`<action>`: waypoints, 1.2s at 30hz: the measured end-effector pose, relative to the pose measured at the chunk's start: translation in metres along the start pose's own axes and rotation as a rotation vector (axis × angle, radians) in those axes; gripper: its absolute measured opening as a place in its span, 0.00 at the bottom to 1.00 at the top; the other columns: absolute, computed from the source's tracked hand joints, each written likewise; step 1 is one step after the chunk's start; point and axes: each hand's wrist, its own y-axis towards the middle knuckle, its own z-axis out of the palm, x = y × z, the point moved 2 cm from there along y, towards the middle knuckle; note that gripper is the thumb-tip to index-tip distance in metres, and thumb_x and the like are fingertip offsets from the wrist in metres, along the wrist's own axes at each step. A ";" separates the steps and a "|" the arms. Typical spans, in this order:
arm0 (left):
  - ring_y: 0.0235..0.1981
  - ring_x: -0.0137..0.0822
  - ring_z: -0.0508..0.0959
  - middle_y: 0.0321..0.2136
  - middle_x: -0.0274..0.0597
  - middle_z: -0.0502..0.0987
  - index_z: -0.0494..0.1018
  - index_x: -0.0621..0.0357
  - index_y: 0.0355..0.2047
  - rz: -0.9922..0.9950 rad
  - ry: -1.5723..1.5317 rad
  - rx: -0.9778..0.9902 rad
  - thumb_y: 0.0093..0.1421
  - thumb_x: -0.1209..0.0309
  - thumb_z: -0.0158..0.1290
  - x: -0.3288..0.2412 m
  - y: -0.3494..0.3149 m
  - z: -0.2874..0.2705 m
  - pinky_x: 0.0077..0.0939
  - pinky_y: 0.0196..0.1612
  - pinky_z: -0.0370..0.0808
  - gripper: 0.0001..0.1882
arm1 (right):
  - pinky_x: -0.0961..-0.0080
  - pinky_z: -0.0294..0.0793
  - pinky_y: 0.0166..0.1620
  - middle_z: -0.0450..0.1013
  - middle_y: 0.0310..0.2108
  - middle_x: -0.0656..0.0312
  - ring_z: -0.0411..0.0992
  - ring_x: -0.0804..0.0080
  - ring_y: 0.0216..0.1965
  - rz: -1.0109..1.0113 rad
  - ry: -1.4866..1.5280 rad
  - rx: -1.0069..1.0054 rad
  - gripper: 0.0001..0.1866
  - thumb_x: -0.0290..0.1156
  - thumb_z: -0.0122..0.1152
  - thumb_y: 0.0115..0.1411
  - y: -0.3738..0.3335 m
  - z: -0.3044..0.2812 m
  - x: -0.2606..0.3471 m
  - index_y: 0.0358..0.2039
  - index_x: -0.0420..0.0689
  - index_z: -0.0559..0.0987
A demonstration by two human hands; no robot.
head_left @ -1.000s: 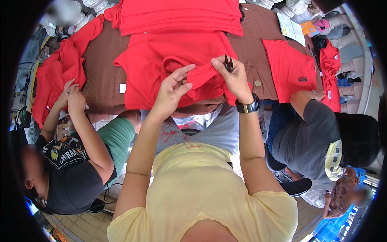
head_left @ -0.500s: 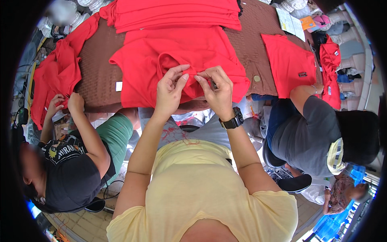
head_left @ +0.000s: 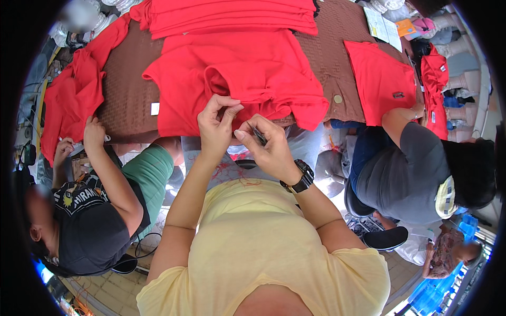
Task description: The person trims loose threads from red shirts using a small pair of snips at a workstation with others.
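Note:
A red garment (head_left: 263,68), gathered around an opening, lies in front of me at the table's near side. My left hand (head_left: 217,124) is closed in a pinch at the garment's near fold, thumb and index fingertip against the cloth. Lower and to the right, my right hand (head_left: 268,145) is drawn back from the fabric. Its fingers curl around a small dark tool (head_left: 258,136) that looks like thread snips, mostly hidden in the palm. The thumb points toward my left hand.
Folded red garments (head_left: 226,18) are stacked behind on the brown cloth-covered table (head_left: 129,79). To the left, a person in black handles another red garment (head_left: 74,100); at right a person in grey sits by a flat red piece (head_left: 379,73). A paper booklet (head_left: 382,26) lies far right.
My right hand has let go of the garment and moved down toward me, bringing the dark tool into clearer view. My left hand has shifted slightly nearer.

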 end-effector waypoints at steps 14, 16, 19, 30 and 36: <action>0.44 0.24 0.74 0.43 0.37 0.74 0.71 0.64 0.51 -0.185 -0.251 0.057 0.62 0.82 0.57 -0.012 0.013 -0.012 0.19 0.51 0.72 0.16 | 0.72 0.73 0.38 0.77 0.35 0.53 0.76 0.69 0.34 0.062 -0.291 -0.152 0.10 0.22 0.64 0.58 0.047 -0.045 -0.045 0.41 0.36 0.79; 0.45 0.24 0.73 0.44 0.37 0.74 0.72 0.64 0.52 -0.170 -0.201 0.040 0.63 0.82 0.56 -0.015 0.022 -0.020 0.19 0.52 0.72 0.17 | 0.74 0.72 0.38 0.76 0.34 0.54 0.76 0.69 0.35 0.169 -0.172 -0.147 0.08 0.24 0.64 0.59 0.052 -0.050 -0.050 0.39 0.36 0.79; 0.45 0.25 0.73 0.47 0.38 0.75 0.72 0.65 0.54 -0.123 -0.136 0.045 0.63 0.81 0.55 -0.021 0.035 -0.029 0.18 0.52 0.71 0.18 | 0.75 0.72 0.37 0.77 0.31 0.57 0.76 0.69 0.33 0.008 -0.162 -0.193 0.07 0.24 0.64 0.60 0.065 -0.061 -0.043 0.39 0.37 0.79; 0.49 0.24 0.73 0.49 0.38 0.76 0.68 0.65 0.61 -0.124 -0.183 0.069 0.65 0.82 0.53 -0.020 0.031 -0.014 0.18 0.55 0.70 0.23 | 0.79 0.66 0.26 0.76 0.31 0.61 0.72 0.76 0.27 -0.264 -0.394 -0.409 0.08 0.17 0.68 0.54 0.079 -0.073 -0.020 0.31 0.40 0.77; 0.48 0.24 0.74 0.49 0.39 0.77 0.68 0.65 0.62 -0.173 -0.192 0.102 0.67 0.80 0.51 -0.019 0.025 -0.008 0.20 0.55 0.70 0.23 | 0.75 0.69 0.27 0.74 0.30 0.58 0.75 0.69 0.29 -0.057 -0.243 -0.223 0.10 0.25 0.71 0.53 0.057 -0.013 0.001 0.35 0.40 0.80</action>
